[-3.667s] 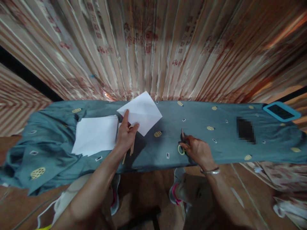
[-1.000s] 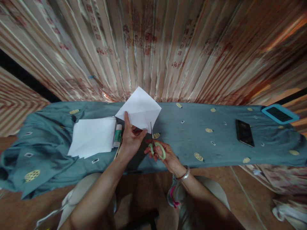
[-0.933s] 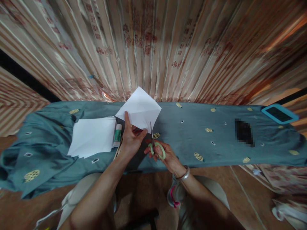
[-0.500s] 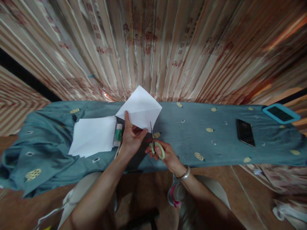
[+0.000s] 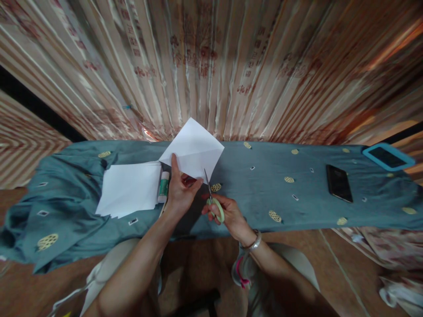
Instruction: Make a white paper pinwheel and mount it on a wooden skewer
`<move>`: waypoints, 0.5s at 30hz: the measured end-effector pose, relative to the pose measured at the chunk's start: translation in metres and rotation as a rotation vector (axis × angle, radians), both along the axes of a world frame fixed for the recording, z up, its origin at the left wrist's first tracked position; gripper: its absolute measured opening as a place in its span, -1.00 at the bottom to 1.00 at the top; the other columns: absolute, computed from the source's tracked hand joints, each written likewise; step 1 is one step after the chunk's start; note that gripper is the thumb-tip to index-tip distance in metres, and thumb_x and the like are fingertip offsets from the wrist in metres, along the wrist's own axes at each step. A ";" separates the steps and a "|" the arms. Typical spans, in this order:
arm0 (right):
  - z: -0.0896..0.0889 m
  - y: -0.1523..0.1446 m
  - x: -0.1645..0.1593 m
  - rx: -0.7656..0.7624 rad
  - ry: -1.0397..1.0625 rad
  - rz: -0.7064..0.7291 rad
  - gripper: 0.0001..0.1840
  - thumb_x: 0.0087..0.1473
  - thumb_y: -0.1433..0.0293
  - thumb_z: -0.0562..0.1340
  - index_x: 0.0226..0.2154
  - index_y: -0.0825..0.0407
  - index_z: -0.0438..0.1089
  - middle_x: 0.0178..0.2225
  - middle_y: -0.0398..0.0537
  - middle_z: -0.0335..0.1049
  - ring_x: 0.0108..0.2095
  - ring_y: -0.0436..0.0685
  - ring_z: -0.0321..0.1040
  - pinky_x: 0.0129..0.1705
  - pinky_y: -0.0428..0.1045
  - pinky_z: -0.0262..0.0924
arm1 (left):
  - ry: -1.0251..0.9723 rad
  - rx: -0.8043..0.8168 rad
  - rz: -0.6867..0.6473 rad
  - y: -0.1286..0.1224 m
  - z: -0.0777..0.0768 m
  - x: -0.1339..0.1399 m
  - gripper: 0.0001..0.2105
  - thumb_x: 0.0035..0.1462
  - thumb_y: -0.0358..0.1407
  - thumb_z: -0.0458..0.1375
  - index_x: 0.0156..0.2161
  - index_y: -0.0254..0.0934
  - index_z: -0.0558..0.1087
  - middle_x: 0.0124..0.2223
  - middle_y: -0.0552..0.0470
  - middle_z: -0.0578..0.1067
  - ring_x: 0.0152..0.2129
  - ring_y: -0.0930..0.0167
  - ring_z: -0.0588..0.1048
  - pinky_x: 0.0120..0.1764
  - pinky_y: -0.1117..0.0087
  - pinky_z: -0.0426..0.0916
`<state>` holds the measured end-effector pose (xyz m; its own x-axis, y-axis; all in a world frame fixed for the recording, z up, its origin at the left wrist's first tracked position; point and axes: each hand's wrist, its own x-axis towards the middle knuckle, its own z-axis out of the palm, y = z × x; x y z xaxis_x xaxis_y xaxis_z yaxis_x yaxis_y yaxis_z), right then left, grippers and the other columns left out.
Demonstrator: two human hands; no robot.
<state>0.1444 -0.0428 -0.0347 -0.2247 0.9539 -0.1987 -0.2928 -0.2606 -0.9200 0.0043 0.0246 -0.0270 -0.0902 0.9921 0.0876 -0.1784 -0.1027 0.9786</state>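
My left hand pinches a white sheet of paper along its near edge, thumb and fingers on either side. The sheet is turned cornerwise above the cloth, and a faint crease crosses it. In my right hand is a pair of scissors with pale green handles, fingers through the loops. The blades point away from me and lie at the sheet's near corner; whether they have cut into it I cannot tell. Left of my left hand, a green and white glue stick lies beside a stack of white paper.
A blue-green cloth with pineapple prints covers the long narrow table. Toward the right lie a black phone and a blue-framed tablet-like device. Behind the table hangs a pleated, patterned curtain.
The scissors have turned slightly, their blades looking closer together and tips a little further left. My left hand and the sheet have hardly moved.
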 end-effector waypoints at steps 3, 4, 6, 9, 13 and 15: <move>0.000 0.000 -0.001 0.007 -0.011 -0.003 -0.45 -0.18 0.00 0.42 -0.23 0.06 0.49 -0.53 -0.12 0.47 -0.64 -0.10 0.21 -0.68 -0.18 -0.07 | -0.004 0.003 -0.003 0.000 -0.001 -0.001 0.16 -0.19 -0.39 0.33 0.39 -0.24 -0.36 -0.27 0.08 0.53 -0.36 0.44 0.54 -0.26 0.42 0.47; 0.000 0.000 -0.001 0.007 -0.018 -0.001 -0.45 -0.17 0.01 0.42 -0.23 0.06 0.49 -0.53 -0.12 0.47 -0.64 -0.10 0.21 -0.68 -0.18 -0.07 | -0.011 0.004 -0.001 0.001 -0.002 -0.001 0.16 -0.18 -0.40 0.33 0.39 -0.24 -0.36 -0.27 0.08 0.53 -0.36 0.44 0.54 -0.26 0.43 0.47; 0.001 0.000 -0.001 -0.002 -0.026 0.002 -0.46 -0.17 0.01 0.42 -0.24 0.07 0.49 -0.54 -0.12 0.47 -0.64 -0.10 0.22 -0.69 -0.19 -0.07 | -0.017 0.006 0.005 0.001 -0.004 -0.001 0.15 -0.18 -0.40 0.32 0.39 -0.22 -0.34 -0.29 0.10 0.53 -0.38 0.46 0.54 -0.27 0.44 0.46; 0.000 0.000 -0.001 -0.019 -0.025 -0.001 -0.46 -0.19 0.01 0.42 -0.25 0.08 0.49 -0.55 -0.12 0.47 -0.66 -0.10 0.22 -0.70 -0.19 -0.08 | -0.011 0.016 0.010 0.002 -0.005 -0.001 0.14 -0.17 -0.41 0.32 0.39 -0.21 -0.34 -0.32 0.13 0.52 -0.40 0.47 0.54 -0.29 0.46 0.46; -0.001 0.000 -0.002 -0.027 -0.032 -0.013 -0.49 -0.19 0.04 0.43 -0.27 0.07 0.49 -0.57 -0.14 0.46 -0.67 -0.11 0.22 -0.72 -0.20 -0.08 | 0.010 0.030 0.015 0.002 -0.005 -0.001 0.13 -0.16 -0.40 0.31 0.39 -0.22 -0.33 -0.28 0.10 0.53 -0.38 0.47 0.53 -0.28 0.46 0.46; -0.001 0.000 -0.003 -0.037 -0.036 -0.019 -0.49 -0.21 0.04 0.44 -0.29 0.07 0.49 -0.57 -0.15 0.46 -0.68 -0.11 0.21 -0.73 -0.21 -0.09 | 0.023 0.037 0.003 0.002 -0.004 -0.001 0.12 -0.15 -0.38 0.31 0.39 -0.23 -0.34 -0.25 0.08 0.52 -0.35 0.46 0.53 -0.26 0.45 0.45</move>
